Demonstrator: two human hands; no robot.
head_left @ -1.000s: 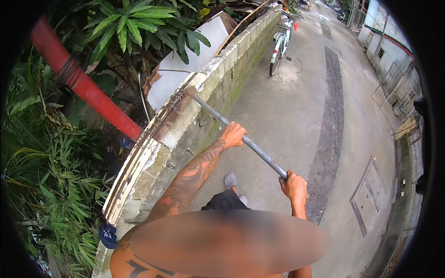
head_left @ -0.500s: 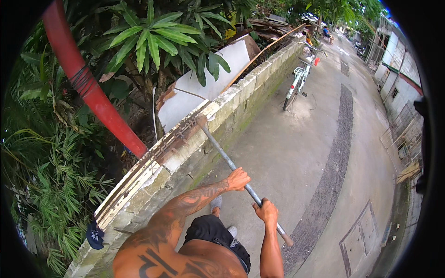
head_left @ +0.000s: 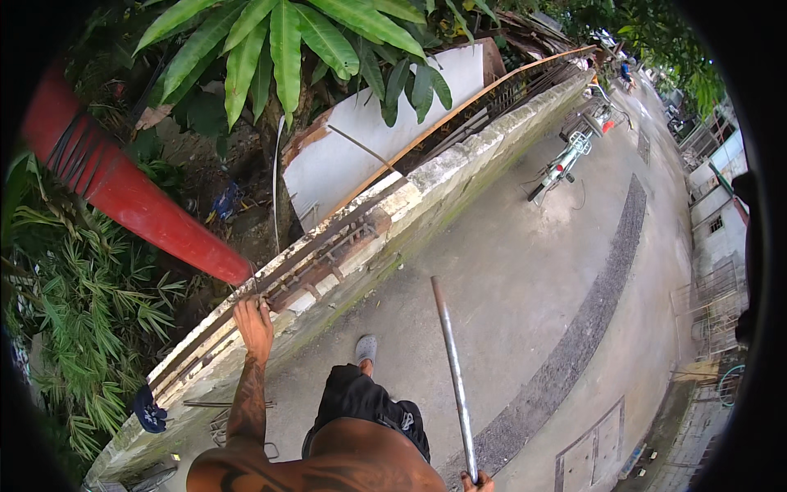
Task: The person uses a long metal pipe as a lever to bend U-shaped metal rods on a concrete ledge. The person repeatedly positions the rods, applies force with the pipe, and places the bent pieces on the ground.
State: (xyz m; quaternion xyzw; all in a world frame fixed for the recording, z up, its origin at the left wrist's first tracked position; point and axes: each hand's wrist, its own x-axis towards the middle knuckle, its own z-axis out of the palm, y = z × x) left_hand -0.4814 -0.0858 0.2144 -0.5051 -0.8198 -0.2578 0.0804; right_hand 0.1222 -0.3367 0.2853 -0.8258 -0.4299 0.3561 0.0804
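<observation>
My left hand reaches onto the top of the low block wall, its fingers bent down among the rusty steel bars set along it. What the fingertips grip, if anything, is hidden. At the lower edge my right hand, only partly in view, is closed around a long grey metal pipe. The pipe's rust-brown end points up and away over the pavement, apart from the wall; its lower end is out of view.
A slanting red post stands close beyond my left hand, with leafy plants around it. A dark cap lies on the wall at left. Farther up the lane a bicycle is parked by the wall.
My left hand has let go of the pipe and moved left onto the wall top. The pipe has come away from the wall, and my right hand has dropped to the lower edge with it.
</observation>
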